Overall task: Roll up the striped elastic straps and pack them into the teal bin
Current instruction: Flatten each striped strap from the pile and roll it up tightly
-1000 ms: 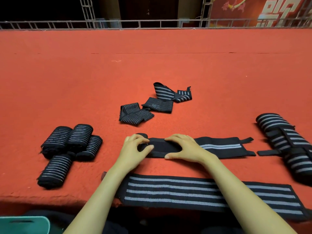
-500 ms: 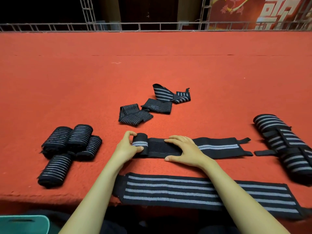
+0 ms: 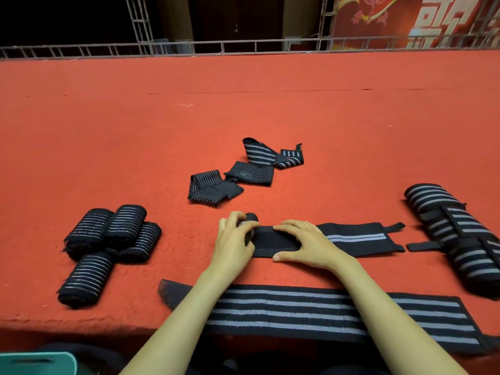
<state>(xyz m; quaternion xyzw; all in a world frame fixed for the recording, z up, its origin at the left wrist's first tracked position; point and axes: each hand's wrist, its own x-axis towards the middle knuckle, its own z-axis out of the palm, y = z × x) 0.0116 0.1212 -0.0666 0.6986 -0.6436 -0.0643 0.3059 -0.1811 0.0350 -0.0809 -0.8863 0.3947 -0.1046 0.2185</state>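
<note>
A black strap with grey stripes (image 3: 351, 239) lies flat across the red carpet in front of me. Its left end is wound into a small roll (image 3: 250, 219). My left hand (image 3: 234, 239) grips that roll with curled fingers. Just to the right, my right hand (image 3: 303, 243) presses the flat part of the strap down, fingers spread. A longer striped strap (image 3: 324, 312) lies unrolled under my forearms at the near edge. Several finished rolls (image 3: 108, 239) sit at the left. A corner of the teal bin (image 3: 38, 362) shows at the bottom left.
Three loosely folded straps (image 3: 243, 171) lie in the middle of the carpet beyond my hands. A bundle of wide striped straps (image 3: 460, 239) lies at the right. The red carpet (image 3: 243, 104) runs back to a metal truss rail (image 3: 243, 47).
The roll at the strap's left end has grown and moved right toward my right hand. My left hand has closed over it. My right hand has stayed pressing on the strap.
</note>
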